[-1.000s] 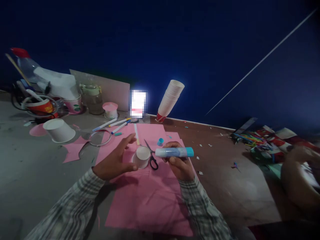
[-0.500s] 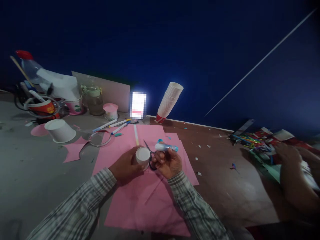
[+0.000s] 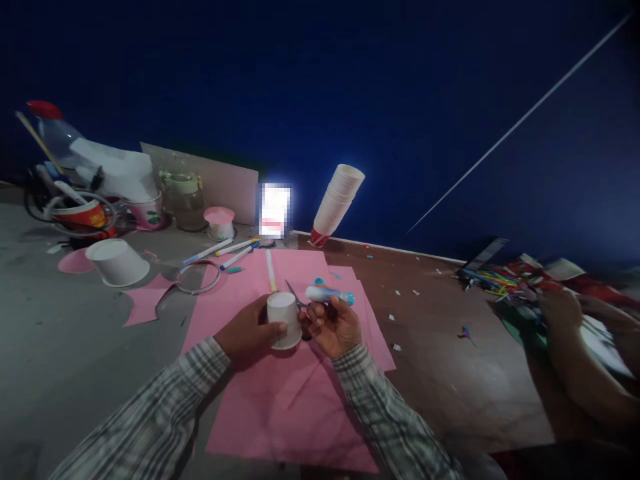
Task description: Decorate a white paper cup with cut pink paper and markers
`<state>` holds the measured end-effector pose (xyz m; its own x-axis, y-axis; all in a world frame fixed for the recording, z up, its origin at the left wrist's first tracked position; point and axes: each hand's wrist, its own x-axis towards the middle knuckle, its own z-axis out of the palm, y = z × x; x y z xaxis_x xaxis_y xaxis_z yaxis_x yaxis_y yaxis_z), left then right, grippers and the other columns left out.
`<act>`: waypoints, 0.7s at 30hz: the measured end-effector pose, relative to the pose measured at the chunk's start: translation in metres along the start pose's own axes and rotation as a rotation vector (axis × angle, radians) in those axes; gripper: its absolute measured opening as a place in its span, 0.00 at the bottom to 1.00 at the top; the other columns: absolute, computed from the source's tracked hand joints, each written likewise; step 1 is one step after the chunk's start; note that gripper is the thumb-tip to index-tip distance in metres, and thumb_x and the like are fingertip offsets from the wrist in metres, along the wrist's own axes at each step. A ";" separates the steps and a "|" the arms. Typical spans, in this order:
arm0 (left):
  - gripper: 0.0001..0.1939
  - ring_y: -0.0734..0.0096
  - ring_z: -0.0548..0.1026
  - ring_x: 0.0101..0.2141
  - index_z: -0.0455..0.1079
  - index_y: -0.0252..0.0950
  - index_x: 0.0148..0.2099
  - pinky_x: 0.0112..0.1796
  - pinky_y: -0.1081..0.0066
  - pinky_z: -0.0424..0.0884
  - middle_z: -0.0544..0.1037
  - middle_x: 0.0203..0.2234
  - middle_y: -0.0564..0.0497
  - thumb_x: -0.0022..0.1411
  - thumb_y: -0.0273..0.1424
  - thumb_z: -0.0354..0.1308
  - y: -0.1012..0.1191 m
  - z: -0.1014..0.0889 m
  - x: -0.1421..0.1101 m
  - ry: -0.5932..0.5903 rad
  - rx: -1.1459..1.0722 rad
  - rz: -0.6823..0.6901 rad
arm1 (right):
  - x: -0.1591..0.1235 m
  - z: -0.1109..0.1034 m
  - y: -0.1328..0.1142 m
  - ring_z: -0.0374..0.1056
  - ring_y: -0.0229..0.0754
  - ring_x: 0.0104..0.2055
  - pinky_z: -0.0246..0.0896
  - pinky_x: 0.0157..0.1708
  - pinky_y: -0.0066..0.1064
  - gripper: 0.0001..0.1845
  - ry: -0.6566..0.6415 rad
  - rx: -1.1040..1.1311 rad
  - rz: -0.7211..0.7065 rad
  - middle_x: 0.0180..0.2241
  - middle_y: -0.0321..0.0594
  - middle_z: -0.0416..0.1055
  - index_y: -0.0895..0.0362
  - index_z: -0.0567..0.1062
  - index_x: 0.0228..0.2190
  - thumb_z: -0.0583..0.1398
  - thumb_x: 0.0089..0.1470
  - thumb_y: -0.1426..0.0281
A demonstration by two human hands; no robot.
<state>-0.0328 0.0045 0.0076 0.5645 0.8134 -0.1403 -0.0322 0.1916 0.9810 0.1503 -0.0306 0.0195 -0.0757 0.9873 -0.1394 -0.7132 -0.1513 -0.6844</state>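
My left hand (image 3: pixel 250 331) is closed around the side of a small white paper cup (image 3: pixel 283 320), which is upside down with its base upward. Held in the fingers of my right hand (image 3: pixel 336 327) is a glue stick (image 3: pixel 330 295) with a white end and a light-blue end, lying nearly level. Those fingertips come close to the cup's right side; whether they touch it I cannot tell. Scissors (image 3: pixel 295 292) lie behind the cup, partly hidden by it and my hand. A blue cap (image 3: pixel 319 283) sits just behind the glue stick. Pink paper sheets (image 3: pixel 280 427) spread beneath everything.
Several markers (image 3: pixel 237 257), a ring (image 3: pixel 197 277) and a pink paper scrap (image 3: pixel 147 301) lie to the left, near another upturned white cup (image 3: pixel 117 263). A tall cup stack (image 3: pixel 337 203) leans by the blue wall. At far right, another person's arms (image 3: pixel 580 353) work among colourful items.
My left hand has come in from the left and taken hold of the cup, lifting and tilting it slightly. My right hand has shifted left and turned, with the glue stick still in it.
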 end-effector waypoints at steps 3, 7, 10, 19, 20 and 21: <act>0.32 0.54 0.75 0.42 0.63 0.30 0.53 0.41 0.59 0.71 0.77 0.43 0.40 0.47 0.37 0.66 -0.002 -0.001 0.001 0.010 -0.028 0.013 | 0.001 0.000 0.003 0.55 0.31 0.19 0.68 0.35 0.33 0.12 0.060 0.023 -0.008 0.19 0.29 0.63 0.54 0.75 0.25 0.67 0.41 0.60; 0.30 0.56 0.75 0.41 0.64 0.30 0.51 0.40 0.61 0.71 0.77 0.42 0.41 0.49 0.38 0.65 -0.001 0.001 0.001 -0.009 -0.028 0.024 | 0.002 -0.001 0.008 0.58 0.31 0.19 0.68 0.33 0.32 0.13 0.090 0.001 -0.046 0.18 0.28 0.64 0.55 0.74 0.25 0.66 0.43 0.59; 0.29 0.56 0.75 0.41 0.64 0.30 0.51 0.40 0.62 0.71 0.78 0.41 0.42 0.49 0.38 0.65 -0.001 0.003 0.001 -0.016 -0.034 0.025 | 0.002 0.000 0.012 0.59 0.31 0.18 0.67 0.30 0.30 0.14 0.123 -0.073 -0.120 0.17 0.28 0.66 0.55 0.75 0.31 0.66 0.44 0.59; 0.36 0.59 0.73 0.43 0.57 0.33 0.56 0.42 0.61 0.71 0.74 0.45 0.43 0.49 0.35 0.68 -0.020 -0.005 0.004 -0.133 -0.006 0.100 | -0.004 0.010 0.020 0.65 0.35 0.21 0.57 0.19 0.26 0.22 0.190 -0.230 -0.271 0.17 0.30 0.68 0.56 0.74 0.41 0.66 0.45 0.59; 0.36 0.59 0.73 0.43 0.56 0.33 0.56 0.43 0.60 0.71 0.74 0.45 0.43 0.48 0.34 0.68 -0.020 -0.006 0.004 -0.136 0.030 0.102 | -0.004 0.011 0.021 0.64 0.35 0.20 0.57 0.19 0.26 0.22 0.188 -0.241 -0.280 0.17 0.30 0.67 0.56 0.74 0.42 0.66 0.45 0.59; 0.36 0.59 0.73 0.43 0.56 0.34 0.56 0.43 0.60 0.70 0.73 0.45 0.44 0.48 0.34 0.68 -0.020 -0.007 0.004 -0.131 0.061 0.099 | -0.005 0.012 0.021 0.64 0.35 0.20 0.56 0.19 0.26 0.23 0.187 -0.252 -0.286 0.17 0.30 0.67 0.56 0.74 0.42 0.66 0.45 0.59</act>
<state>-0.0354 0.0077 -0.0132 0.6641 0.7471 -0.0282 -0.0446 0.0773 0.9960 0.1277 -0.0380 0.0144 0.2451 0.9690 -0.0298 -0.4929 0.0981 -0.8646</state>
